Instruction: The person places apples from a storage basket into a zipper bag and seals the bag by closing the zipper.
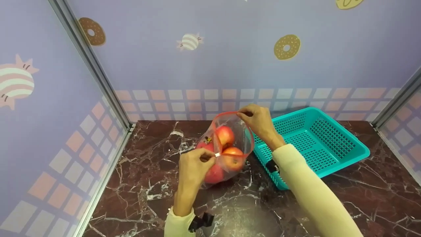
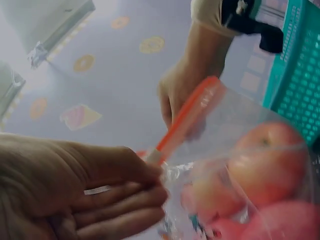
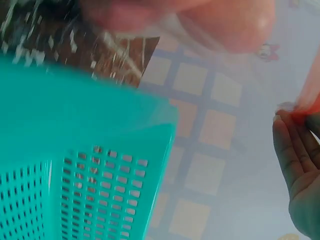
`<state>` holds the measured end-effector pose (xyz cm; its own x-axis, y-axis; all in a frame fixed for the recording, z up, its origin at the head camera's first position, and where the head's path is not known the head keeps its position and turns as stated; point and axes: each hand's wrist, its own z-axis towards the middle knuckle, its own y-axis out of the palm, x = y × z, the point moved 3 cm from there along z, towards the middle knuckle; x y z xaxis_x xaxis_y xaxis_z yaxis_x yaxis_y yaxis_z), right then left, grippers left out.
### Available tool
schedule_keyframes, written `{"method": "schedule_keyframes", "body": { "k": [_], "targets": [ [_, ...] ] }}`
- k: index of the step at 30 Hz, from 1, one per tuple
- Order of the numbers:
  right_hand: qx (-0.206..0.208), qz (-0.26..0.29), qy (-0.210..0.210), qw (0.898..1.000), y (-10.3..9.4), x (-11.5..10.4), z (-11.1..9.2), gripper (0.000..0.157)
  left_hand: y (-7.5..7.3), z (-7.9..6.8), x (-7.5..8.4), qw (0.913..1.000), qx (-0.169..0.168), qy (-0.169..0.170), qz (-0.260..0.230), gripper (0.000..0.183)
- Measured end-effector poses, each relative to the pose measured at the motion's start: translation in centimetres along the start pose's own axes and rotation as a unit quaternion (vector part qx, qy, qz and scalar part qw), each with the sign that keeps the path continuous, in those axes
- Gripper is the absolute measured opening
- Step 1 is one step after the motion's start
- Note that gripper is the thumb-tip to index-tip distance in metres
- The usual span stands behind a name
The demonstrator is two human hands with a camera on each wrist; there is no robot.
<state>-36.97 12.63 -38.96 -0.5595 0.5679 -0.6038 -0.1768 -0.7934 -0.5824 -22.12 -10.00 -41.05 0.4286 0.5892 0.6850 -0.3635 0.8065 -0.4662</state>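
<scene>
A clear zip bag point(image 1: 241, 131) with a red-orange zip edge stands on the dark marbled counter, its mouth spread wide. Inside are several red and yellow apples point(image 1: 225, 136), seen through the plastic in the left wrist view too. My left hand point(image 1: 194, 168) pinches the near side of the mouth, at the small white slider point(image 1: 217, 154) on the zip. At the far side, my right hand point(image 1: 260, 121) pinches the zip edge between thumb and forefinger. The right wrist view has these right-hand fingers point(image 3: 295, 150) on the red strip at its right border.
A teal plastic basket point(image 1: 348, 131) with perforated walls stands just right of the bag, under my right forearm. Behind the marbled counter point(image 1: 138, 164) rises a patterned lilac wall point(image 1: 236, 65); another wall point(image 1: 65, 131) bounds the left side.
</scene>
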Motion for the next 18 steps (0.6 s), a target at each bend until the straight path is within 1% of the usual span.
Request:
{"method": "schedule_keyframes", "body": {
  "k": [3,5,7,8,11,15,18],
  "targets": [
    [0.021,-0.019,-0.020,0.999,-0.6,0.5,0.2,0.011,-0.7,0.3,-1.0,0.9997,0.010,0.008,-0.022,0.014],
    [0.028,-0.023,-0.022,0.999,-0.9,0.8,0.3,0.012,-1.3,0.6,-1.9,0.9991,0.016,0.004,-0.038,0.012],
    [0.031,-0.022,-0.014,0.999,-1.1,1.2,0.3,0.012,-2.2,1.0,-2.8,0.9985,0.028,-0.005,-0.048,0.012],
    [0.032,-0.022,-0.010,0.999,-1.2,1.5,0.3,0.012,-2.6,1.2,-3.3,0.9981,0.037,-0.004,-0.049,0.011],
    [0.041,-0.021,0.005,0.999,-1.4,2.0,0.2,0.011,-3.6,2.3,-4.8,0.9958,0.078,0.000,-0.047,0.011],
    [0.052,-0.021,0.018,0.998,-1.6,2.3,0.0,0.011,-4.5,3.9,-6.4,0.9900,0.137,0.005,-0.035,0.009],
    [0.050,-0.022,0.023,0.998,-1.7,2.0,0.0,0.011,-4.9,4.5,-7.0,0.9875,0.153,0.001,-0.037,0.009]
  ]
}}
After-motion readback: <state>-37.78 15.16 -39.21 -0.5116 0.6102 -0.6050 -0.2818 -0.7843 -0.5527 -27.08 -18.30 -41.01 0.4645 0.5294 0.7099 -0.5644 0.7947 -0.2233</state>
